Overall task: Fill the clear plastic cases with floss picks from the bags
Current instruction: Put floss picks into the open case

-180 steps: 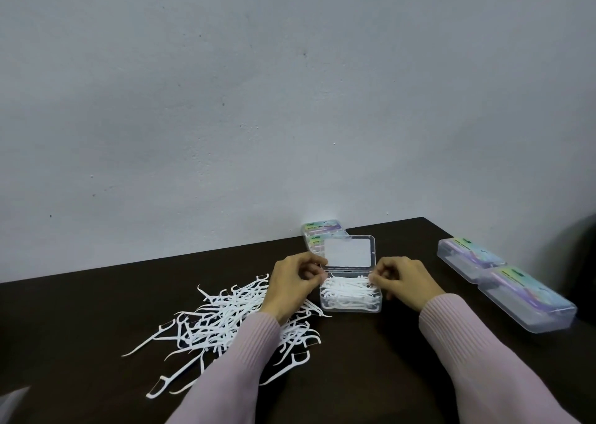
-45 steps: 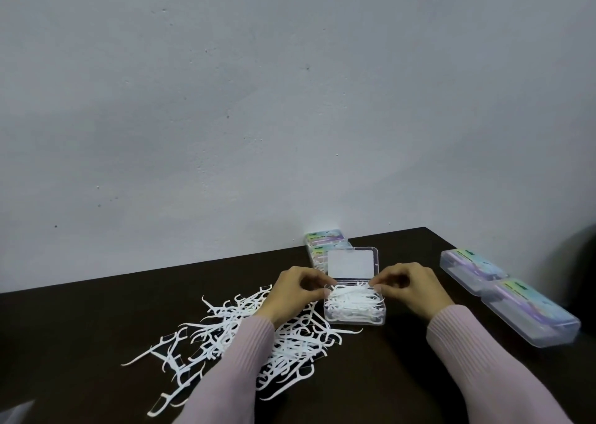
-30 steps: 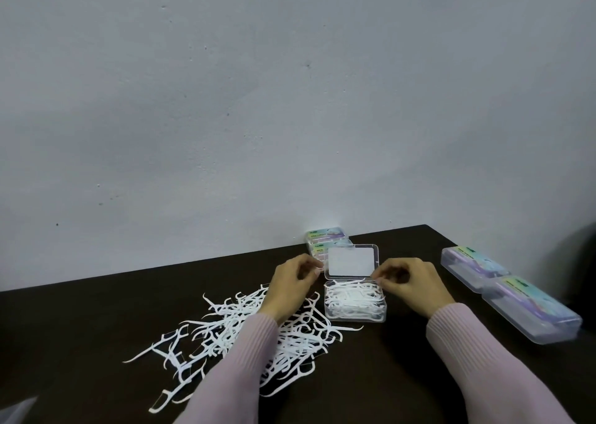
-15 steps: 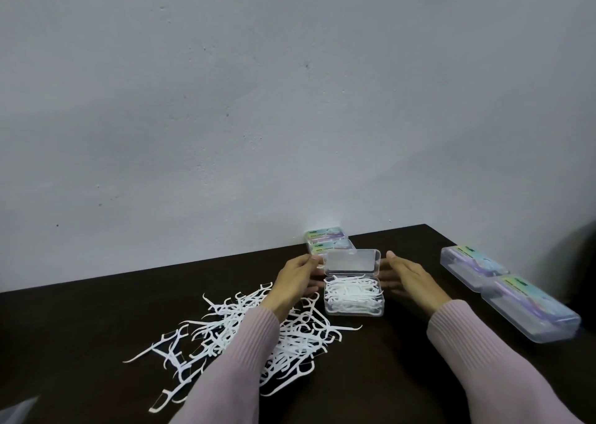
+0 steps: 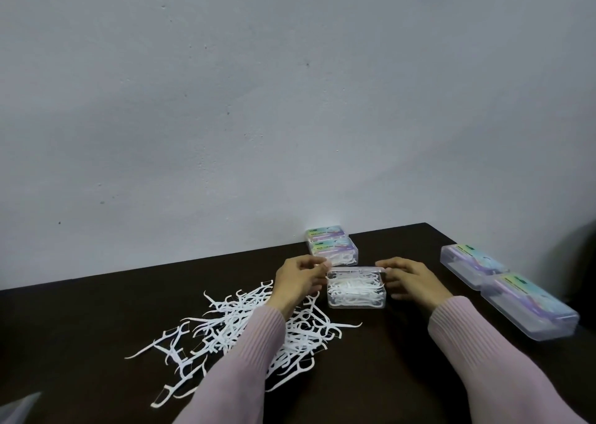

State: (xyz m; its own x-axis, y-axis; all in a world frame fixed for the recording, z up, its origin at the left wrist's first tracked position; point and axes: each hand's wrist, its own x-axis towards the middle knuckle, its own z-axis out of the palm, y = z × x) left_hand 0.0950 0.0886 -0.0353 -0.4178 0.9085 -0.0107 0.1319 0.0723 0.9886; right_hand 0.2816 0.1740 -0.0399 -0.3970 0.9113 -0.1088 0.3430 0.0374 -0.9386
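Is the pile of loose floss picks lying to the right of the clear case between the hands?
No, the loose floss picks lie left of the case.

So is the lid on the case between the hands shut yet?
Nearly shut, latch unclear: the lid lies low over the filled case, with both hands at its far corners.

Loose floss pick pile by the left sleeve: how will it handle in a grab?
The floss pick pile looks tangled, with thin picks crossing every way, so a grab would probably drag neighbours along. Each pick is slim white plastic, likely very light and slightly springy. They lie flat on the dark table, so stragglers should slide rather than roll.
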